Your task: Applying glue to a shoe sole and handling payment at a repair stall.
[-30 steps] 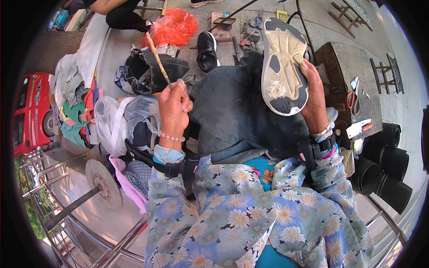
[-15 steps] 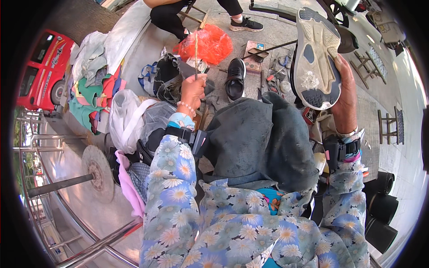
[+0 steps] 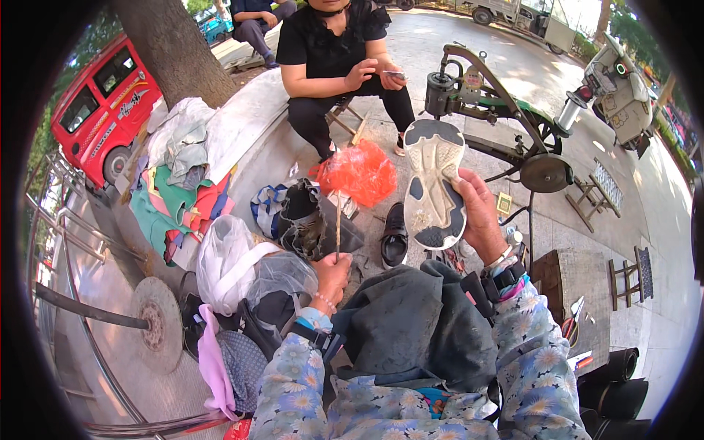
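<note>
- The right hand [image 3: 480,216] grips a sneaker [image 3: 434,183] at its edge, the worn grey-and-white sole turned up toward the camera, raised above the lap.
- The left hand [image 3: 331,273] pinches a thin wooden stick [image 3: 338,224], held upright, well apart from the sole.
- Working the sole well likely calls for a steady hold on the sneaker and the stick tip brought to the loose patch slowly.
- A dark apron [image 3: 411,330] covers the lap.
- Ahead lie a black shoe [image 3: 395,235], an orange plastic bag [image 3: 357,174] and clear bags [image 3: 235,264]; these crowd the ground.
- A seated person [image 3: 334,59] and a stitching machine [image 3: 499,103] stand beyond.
</note>
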A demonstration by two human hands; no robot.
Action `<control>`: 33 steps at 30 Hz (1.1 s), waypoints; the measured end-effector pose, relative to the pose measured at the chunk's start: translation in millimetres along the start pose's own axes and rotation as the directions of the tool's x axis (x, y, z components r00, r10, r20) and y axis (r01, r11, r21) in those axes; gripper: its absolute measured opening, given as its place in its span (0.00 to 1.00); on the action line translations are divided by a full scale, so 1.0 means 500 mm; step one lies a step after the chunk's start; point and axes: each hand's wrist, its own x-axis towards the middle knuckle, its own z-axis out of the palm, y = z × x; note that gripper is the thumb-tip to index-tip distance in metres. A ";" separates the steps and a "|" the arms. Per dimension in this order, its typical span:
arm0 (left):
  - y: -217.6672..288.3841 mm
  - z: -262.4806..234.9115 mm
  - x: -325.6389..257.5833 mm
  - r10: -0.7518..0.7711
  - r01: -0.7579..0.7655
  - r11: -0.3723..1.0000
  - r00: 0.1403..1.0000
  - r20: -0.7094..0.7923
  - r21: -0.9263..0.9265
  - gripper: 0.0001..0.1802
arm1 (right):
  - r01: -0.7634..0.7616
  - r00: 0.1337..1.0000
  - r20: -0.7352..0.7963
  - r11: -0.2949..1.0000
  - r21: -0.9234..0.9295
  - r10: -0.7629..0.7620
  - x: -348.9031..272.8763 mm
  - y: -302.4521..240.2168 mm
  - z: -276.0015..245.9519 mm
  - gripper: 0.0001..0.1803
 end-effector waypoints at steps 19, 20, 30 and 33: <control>-0.012 0.064 -0.215 -0.143 0.434 0.710 0.860 0.490 -0.555 0.17 | -0.150 0.988 0.036 0.984 0.098 0.147 0.108 0.089 0.109 0.12; -0.007 0.065 -0.220 -0.101 0.393 0.728 0.872 0.479 -0.562 0.17 | -0.171 0.978 0.132 0.983 0.068 0.161 0.109 0.077 0.111 0.12; 0.030 0.042 -0.233 0.076 0.129 0.847 0.931 0.356 -0.516 0.15 | -0.319 0.911 0.175 0.908 -0.273 0.373 -0.041 0.060 0.084 0.12; 0.041 0.039 -0.243 0.193 -0.030 0.887 0.930 0.312 -0.461 0.17 | -0.354 0.761 0.341 0.794 -0.494 0.551 -0.177 0.078 0.060 0.10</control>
